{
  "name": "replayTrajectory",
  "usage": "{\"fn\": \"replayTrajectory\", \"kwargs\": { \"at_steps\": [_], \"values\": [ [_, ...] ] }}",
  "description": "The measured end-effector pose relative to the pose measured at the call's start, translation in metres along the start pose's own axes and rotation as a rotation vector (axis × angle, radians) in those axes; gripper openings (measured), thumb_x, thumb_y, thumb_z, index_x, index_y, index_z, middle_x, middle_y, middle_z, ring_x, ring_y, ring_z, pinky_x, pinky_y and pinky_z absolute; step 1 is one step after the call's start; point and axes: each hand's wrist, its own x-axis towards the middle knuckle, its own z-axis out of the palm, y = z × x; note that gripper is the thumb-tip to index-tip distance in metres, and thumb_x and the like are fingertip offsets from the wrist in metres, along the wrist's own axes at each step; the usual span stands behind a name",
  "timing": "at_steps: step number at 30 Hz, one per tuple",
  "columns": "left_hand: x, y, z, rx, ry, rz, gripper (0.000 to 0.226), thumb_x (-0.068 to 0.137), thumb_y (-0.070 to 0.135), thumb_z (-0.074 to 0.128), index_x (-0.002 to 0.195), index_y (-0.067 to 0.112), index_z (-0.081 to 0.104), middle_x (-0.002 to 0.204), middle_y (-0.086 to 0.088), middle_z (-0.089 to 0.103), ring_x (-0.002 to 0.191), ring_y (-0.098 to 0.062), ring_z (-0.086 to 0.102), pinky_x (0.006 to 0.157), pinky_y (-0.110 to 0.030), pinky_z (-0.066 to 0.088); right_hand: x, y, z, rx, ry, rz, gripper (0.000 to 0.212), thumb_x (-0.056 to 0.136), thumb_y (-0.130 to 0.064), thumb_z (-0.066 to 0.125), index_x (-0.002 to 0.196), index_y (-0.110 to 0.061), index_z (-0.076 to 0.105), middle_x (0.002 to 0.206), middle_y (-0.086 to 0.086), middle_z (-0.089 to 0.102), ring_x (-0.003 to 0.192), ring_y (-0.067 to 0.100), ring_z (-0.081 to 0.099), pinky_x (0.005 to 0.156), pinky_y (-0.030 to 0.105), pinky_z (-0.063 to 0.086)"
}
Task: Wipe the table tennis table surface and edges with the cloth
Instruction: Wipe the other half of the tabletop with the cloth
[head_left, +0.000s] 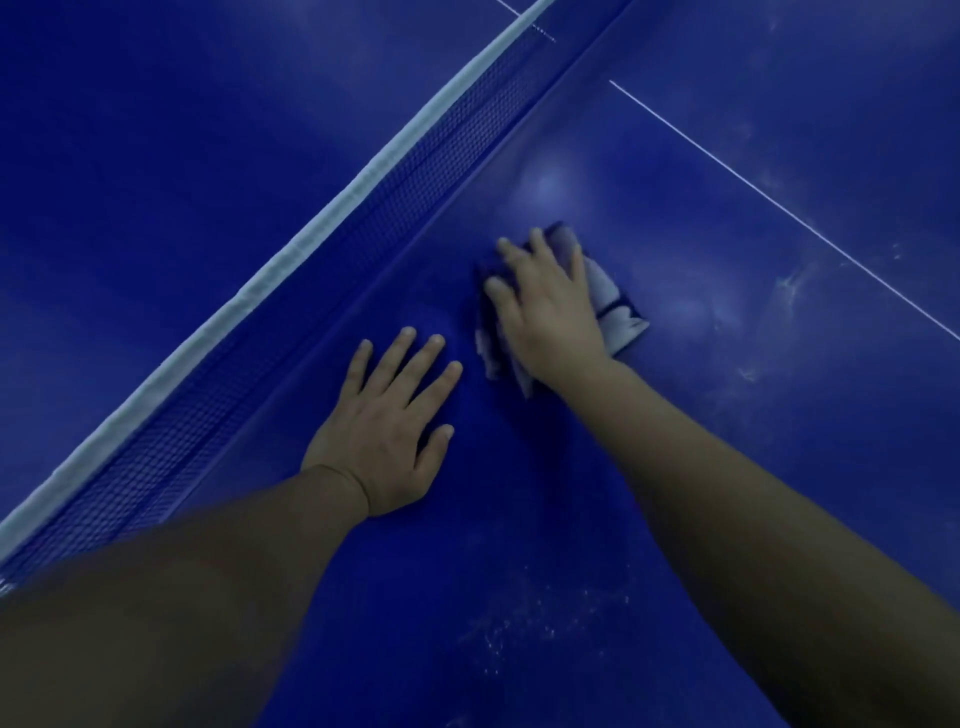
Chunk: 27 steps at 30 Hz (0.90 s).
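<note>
A person's two bare forearms reach forward over a glossy, deep blue table tennis counter (701, 218), seen from above.

The right hand (550, 306) lies flat on a crumpled cloth, pale grey-white with dark blue markings (615, 304), pressing it against the counter. Its fingers are spread and fairly straight, pointing up and to the left toward the net. The cloth shows past the hand on its right side and below the heel of the palm. It sits in the middle of the view, near the net but not touching it.

The left hand (389, 431) rests palm down on the bare counter just to the lower left of the cloth, fingers straight and slightly fanned, holding nothing. A narrow strip of blue surface separates its fingertips from the cloth.

A dark blue mesh net with a white tape top edge (291, 249) runs diagonally from the lower left corner to the top centre. A thin seam runs along its base. The left hand lies close to this seam.

A thin white line painted on the counter (779, 208) crosses the right half diagonally, well apart from the cloth. Between the cloth and the line lies an open stretch of blue surface with faint whitish smears. More pale speckles and dust marks (545, 613) show on the counter between the two forearms. Beyond the net, the far half of the counter is plain blue.
</note>
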Motion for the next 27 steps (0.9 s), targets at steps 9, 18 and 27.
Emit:
{"fn": "replayTrajectory", "kwargs": {
  "at_steps": [9,18,27],
  "values": [
    [-0.001,-0.001,0.000,-0.050,0.033,0.018,0.062,0.099,0.044,0.030,0.153,0.015,0.040,0.163,-0.012,0.029,0.154,-0.031,0.012,0.122,-0.063,0.009,-0.117,0.083,-0.041,-0.028,-0.150,-0.131,0.054,0.101,-0.045,0.033,0.139,-0.014,0.055,0.153,-0.002,0.047,0.152,0.016,0.021,0.125,0.050,0.006],
    [0.003,-0.002,-0.003,0.066,-0.073,-0.004,0.072,0.094,0.057,0.013,0.160,0.030,0.013,0.169,-0.005,0.001,0.155,-0.026,-0.010,0.123,-0.056,-0.006,-0.141,-0.013,0.016,-0.023,-0.087,-0.204,0.050,0.100,-0.042,0.039,0.138,-0.014,0.056,0.149,-0.002,0.052,0.151,0.019,0.025,0.125,0.046,0.000],
    [-0.006,-0.009,-0.011,0.011,-0.160,0.052,0.070,0.100,0.053,0.028,0.161,0.030,0.004,0.168,-0.003,-0.014,0.153,-0.021,-0.022,0.123,-0.048,-0.014,-0.167,-0.001,0.000,0.042,-0.192,-0.231,0.045,0.104,-0.027,0.046,0.145,-0.009,0.050,0.151,0.011,0.048,0.150,0.020,0.027,0.126,0.045,0.004]
  ]
}}
